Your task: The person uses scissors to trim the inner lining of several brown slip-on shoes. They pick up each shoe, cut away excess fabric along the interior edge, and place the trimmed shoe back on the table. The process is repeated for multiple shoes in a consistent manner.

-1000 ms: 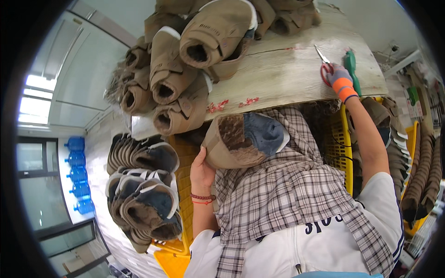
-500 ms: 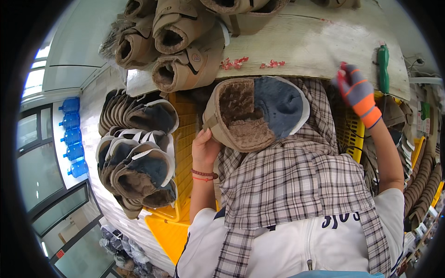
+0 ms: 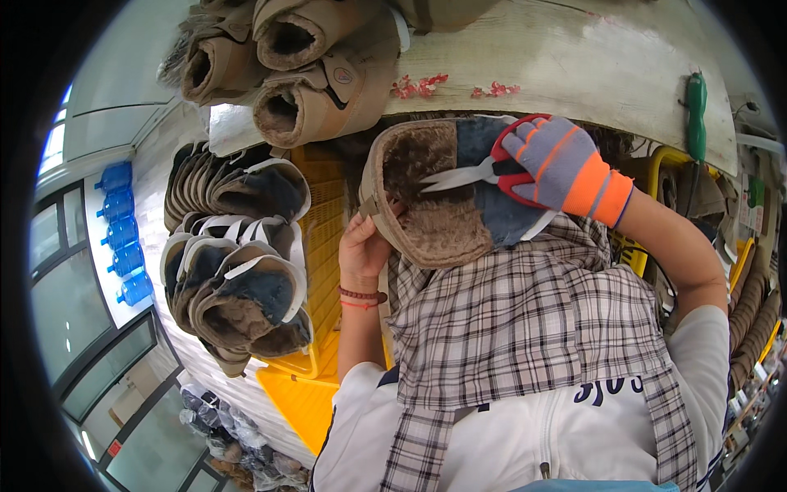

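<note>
Both hands closed — left hand (image 3: 363,246) grips shoe upper (image 3: 434,193); gloved right hand (image 3: 561,164) clamps scissors (image 3: 475,172).

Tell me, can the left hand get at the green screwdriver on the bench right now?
Probably not: the left hand is gripping the shoe, and the green screwdriver lies on the far side, beyond the gloved right hand with the scissors.
</note>
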